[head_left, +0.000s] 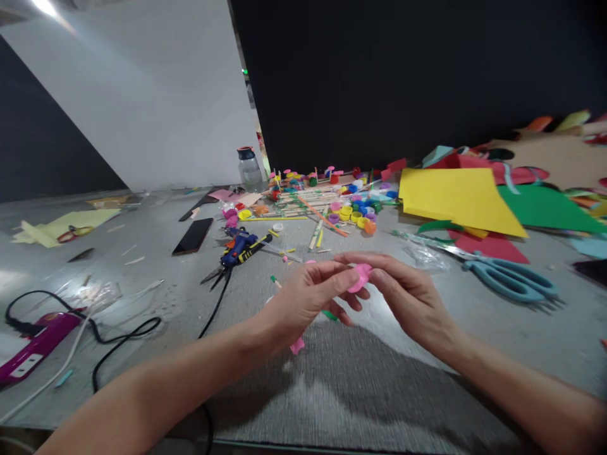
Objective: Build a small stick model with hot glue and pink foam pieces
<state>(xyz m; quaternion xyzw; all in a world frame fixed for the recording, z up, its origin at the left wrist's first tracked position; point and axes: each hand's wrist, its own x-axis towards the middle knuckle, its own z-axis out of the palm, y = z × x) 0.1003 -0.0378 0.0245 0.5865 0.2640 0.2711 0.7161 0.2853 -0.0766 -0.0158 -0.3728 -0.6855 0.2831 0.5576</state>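
Between my two hands, above the near part of the table, is a small pink piece with a wavy edge (361, 278). My left hand (313, 294) pinches it from the left with thumb and forefinger, its other fingers trailing below. From the right, my right hand (405, 297) grips its edge between thumb and fingers. Under my left wrist lies another pink piece (297, 345), partly covered. A bit of green (329, 315) shows beneath the left fingers, and a green-tipped stick (275, 281) pokes out behind that hand.
To the left are a blue glue gun (238, 248), pliers (215, 275), a phone (193, 236) and a purple power strip (40, 344) with cables. Coloured bottle caps (355, 216) and sticks lie behind my hands. Scissors (507, 275) and yellow paper (450, 196) are at right.
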